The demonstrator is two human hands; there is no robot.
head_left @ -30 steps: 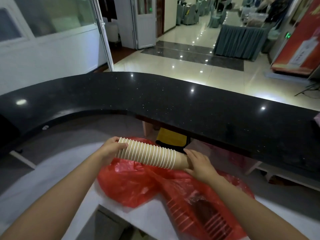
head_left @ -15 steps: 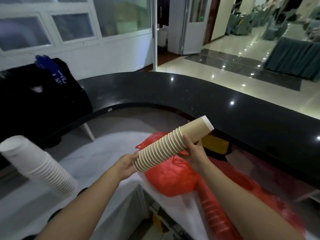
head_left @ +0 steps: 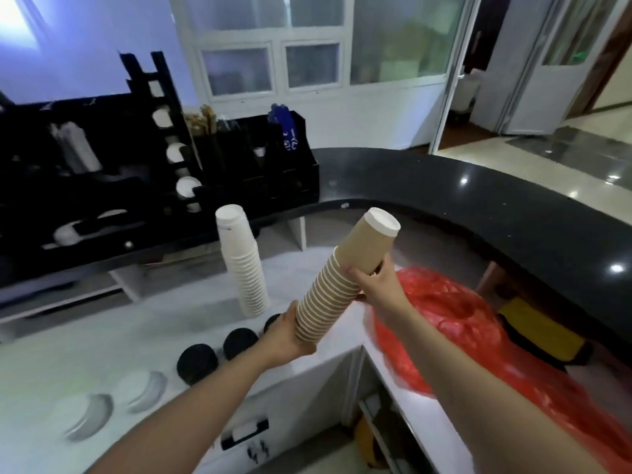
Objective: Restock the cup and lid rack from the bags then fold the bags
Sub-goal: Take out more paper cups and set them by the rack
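Above counter (head_left: 85,357): left hand (head_left: 287,340), right hand (head_left: 378,282) gripping tilted cup stack (head_left: 337,289).

The brown cups (head_left: 337,285) form one long nested stack of ribbed paper cups, held off the counter and tilted, white bottom end up and to the right, open end low at the left. The white cups (head_left: 243,261) stand as a tall upside-down stack, leaning slightly. The rack (head_left: 164,138) is black, on the dark ledge behind, with white lids showing in its round slots; its other contents are too blurred to tell. The red bag (head_left: 455,313) lies crumpled on the right, thin translucent plastic, more cups perhaps inside.
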